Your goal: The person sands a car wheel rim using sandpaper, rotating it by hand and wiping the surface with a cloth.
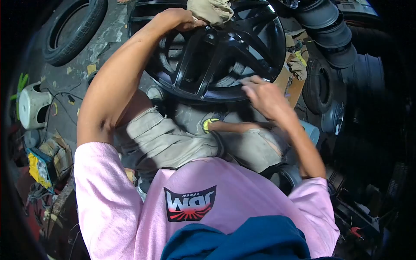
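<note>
In front of me is a glossy black multi-spoke wheel rim, its face turned up toward me. My left hand is at the upper part of the spokes, its fingers closed at the edge of a bunched beige cloth. The cloth hides part of the rim's centre. My right hand is at the rim's lower right edge, blurred by motion. Its fingers are drawn together, with a small greyish patch at their tips that I cannot make out.
A tire lies at upper left, above a white plastic stool. Stacked wheels stand at upper right. Another tire and cardboard sit right of the rim. Tools and cables clutter the lower left.
</note>
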`<state>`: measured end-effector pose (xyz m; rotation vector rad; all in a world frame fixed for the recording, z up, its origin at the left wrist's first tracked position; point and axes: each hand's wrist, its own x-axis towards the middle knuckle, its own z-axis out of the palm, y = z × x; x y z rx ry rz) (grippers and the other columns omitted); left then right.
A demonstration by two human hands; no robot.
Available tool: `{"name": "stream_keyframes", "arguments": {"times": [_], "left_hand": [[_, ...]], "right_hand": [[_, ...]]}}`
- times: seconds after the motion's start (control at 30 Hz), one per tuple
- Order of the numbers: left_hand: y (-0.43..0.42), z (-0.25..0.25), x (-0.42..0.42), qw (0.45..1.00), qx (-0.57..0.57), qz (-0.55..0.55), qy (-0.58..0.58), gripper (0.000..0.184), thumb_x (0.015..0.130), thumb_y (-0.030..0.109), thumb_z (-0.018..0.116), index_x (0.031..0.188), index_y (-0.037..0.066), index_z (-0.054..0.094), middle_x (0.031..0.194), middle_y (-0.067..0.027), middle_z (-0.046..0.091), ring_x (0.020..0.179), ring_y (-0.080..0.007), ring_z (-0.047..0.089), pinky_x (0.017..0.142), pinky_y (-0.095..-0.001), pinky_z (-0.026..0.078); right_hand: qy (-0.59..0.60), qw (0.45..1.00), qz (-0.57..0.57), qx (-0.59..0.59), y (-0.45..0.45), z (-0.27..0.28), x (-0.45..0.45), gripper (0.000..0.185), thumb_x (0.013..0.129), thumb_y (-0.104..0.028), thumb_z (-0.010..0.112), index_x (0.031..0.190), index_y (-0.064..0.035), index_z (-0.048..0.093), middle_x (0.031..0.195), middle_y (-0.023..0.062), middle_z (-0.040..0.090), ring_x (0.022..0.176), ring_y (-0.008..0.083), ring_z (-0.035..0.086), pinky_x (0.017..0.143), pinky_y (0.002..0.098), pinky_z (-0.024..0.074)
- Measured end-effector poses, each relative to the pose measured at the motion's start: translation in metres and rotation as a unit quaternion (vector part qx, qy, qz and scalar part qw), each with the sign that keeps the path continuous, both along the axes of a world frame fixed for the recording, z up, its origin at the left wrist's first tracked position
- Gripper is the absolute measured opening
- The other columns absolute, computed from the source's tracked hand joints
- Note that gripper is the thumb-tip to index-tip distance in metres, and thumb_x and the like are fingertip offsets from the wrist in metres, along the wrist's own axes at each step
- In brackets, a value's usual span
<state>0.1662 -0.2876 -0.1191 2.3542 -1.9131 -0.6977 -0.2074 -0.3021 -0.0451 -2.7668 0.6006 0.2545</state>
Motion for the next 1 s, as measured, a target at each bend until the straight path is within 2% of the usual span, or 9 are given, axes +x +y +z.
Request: {"name": "stream_keyframes", "arguments": {"times": [0.13, 0.37, 0.43, 0.53, 0.67, 0.73, 0.8, 0.93, 1.0], "left_hand": [[0.004, 0.012, -0.003, 1.0, 0.012, -0.003, -0.003, 0.076, 0.097, 0.08, 0.05, 0.109, 0.012, 0.081, 0.114, -0.0214, 0.076, 0.109, -0.042, 0.072, 0.095, -0.0486, 0.057], [0.011, 0.007, 0.007, 0.998, -0.04, -0.046, 0.002, 0.073, 0.099, 0.076, 0.052, 0.103, 0.01, 0.081, 0.096, -0.0223, 0.076, 0.096, -0.0448, 0.073, 0.083, -0.0506, 0.057], [0.016, 0.011, 0.007, 0.998, -0.048, -0.049, 0.0, 0.074, 0.1, 0.075, 0.051, 0.108, 0.007, 0.079, 0.096, -0.0246, 0.076, 0.096, -0.046, 0.072, 0.082, -0.0517, 0.057], [0.014, 0.016, 0.002, 0.999, -0.03, -0.034, 0.003, 0.069, 0.101, 0.069, 0.055, 0.111, 0.003, 0.076, 0.098, -0.0284, 0.075, 0.098, -0.0482, 0.072, 0.083, -0.0536, 0.056], [0.016, 0.017, -0.003, 0.995, -0.063, -0.071, -0.035, 0.066, 0.1, 0.064, 0.061, 0.113, 0.001, 0.074, 0.1, -0.0281, 0.075, 0.099, -0.0472, 0.072, 0.086, -0.0545, 0.056], [0.021, 0.025, -0.012, 0.995, -0.058, -0.067, -0.037, 0.065, 0.1, 0.062, 0.062, 0.113, 0.0, 0.074, 0.101, -0.0278, 0.075, 0.101, -0.0464, 0.072, 0.087, -0.0543, 0.056], [0.025, 0.033, -0.019, 0.993, -0.084, -0.071, -0.042, 0.062, 0.099, 0.058, 0.065, 0.112, -0.002, 0.073, 0.104, -0.0271, 0.075, 0.104, -0.0449, 0.071, 0.09, -0.0534, 0.055], [0.04, 0.058, -0.062, 0.984, -0.156, -0.087, -0.008, 0.054, 0.102, 0.051, 0.064, 0.109, -0.002, 0.072, 0.103, -0.0274, 0.073, 0.103, -0.046, 0.069, 0.089, -0.0529, 0.055], [0.053, 0.067, -0.088, 0.965, -0.22, -0.119, 0.073, 0.045, 0.103, 0.041, 0.067, 0.106, -0.004, 0.07, 0.104, -0.0279, 0.071, 0.099, -0.0487, 0.068, 0.087, -0.0504, 0.055]], "right_hand": [[-0.06, 0.993, -0.021, 0.097, 0.061, 0.001, 0.046, 0.035, 0.107, -0.029, 0.052, 0.121, -0.0069, 0.076, 0.125, 0.0161, 0.073, 0.1, 0.0414, 0.073, 0.092, 0.0503, 0.0581], [0.066, 0.989, -0.104, -0.077, 0.009, -0.001, 0.003, 0.033, 0.104, -0.026, 0.054, 0.118, -0.0066, 0.077, 0.127, 0.0104, 0.073, 0.101, 0.0382, 0.073, 0.088, 0.0493, 0.0589], [0.066, 0.996, -0.051, -0.023, 0.04, -0.006, 0.026, 0.033, 0.104, -0.028, 0.055, 0.118, -0.0077, 0.077, 0.119, 0.0127, 0.073, 0.098, 0.0396, 0.073, 0.087, 0.0499, 0.0589], [-0.085, 0.988, -0.108, 0.072, 0.102, -0.008, 0.044, 0.032, 0.104, -0.021, 0.06, 0.132, -0.0088, 0.069, 0.128, 0.0138, 0.07, 0.102, 0.0371, 0.073, 0.085, 0.0462, 0.0612], [-0.178, 0.979, -0.054, -0.086, 0.066, -0.032, -0.028, 0.033, 0.103, -0.017, 0.061, 0.135, -0.0117, 0.069, 0.136, 0.0102, 0.067, 0.108, 0.0337, 0.073, 0.084, 0.0428, 0.0629], [-0.085, 0.97, -0.211, -0.088, 0.036, -0.011, -0.048, 0.031, 0.105, -0.018, 0.059, 0.133, -0.0096, 0.07, 0.136, 0.0098, 0.067, 0.106, 0.0328, 0.073, 0.084, 0.0441, 0.0618], [-0.125, 0.969, -0.145, -0.156, 0.022, -0.022, -0.051, 0.03, 0.102, -0.018, 0.063, 0.129, -0.0077, 0.068, 0.138, 0.0089, 0.065, 0.109, 0.0294, 0.073, 0.082, 0.0423, 0.0634], [-0.246, 0.965, -0.018, -0.085, 0.08, -0.047, -0.019, 0.034, 0.098, -0.013, 0.068, 0.132, -0.0063, 0.068, 0.134, 0.0136, 0.066, 0.104, 0.0343, 0.073, 0.084, 0.0431, 0.0619], [-0.258, 0.96, -0.105, -0.004, 0.109, -0.043, -0.011, 0.04, 0.094, -0.011, 0.072, 0.134, -0.0073, 0.067, 0.14, 0.0128, 0.064, 0.105, 0.033, 0.073, 0.084, 0.0414, 0.0624]]}}
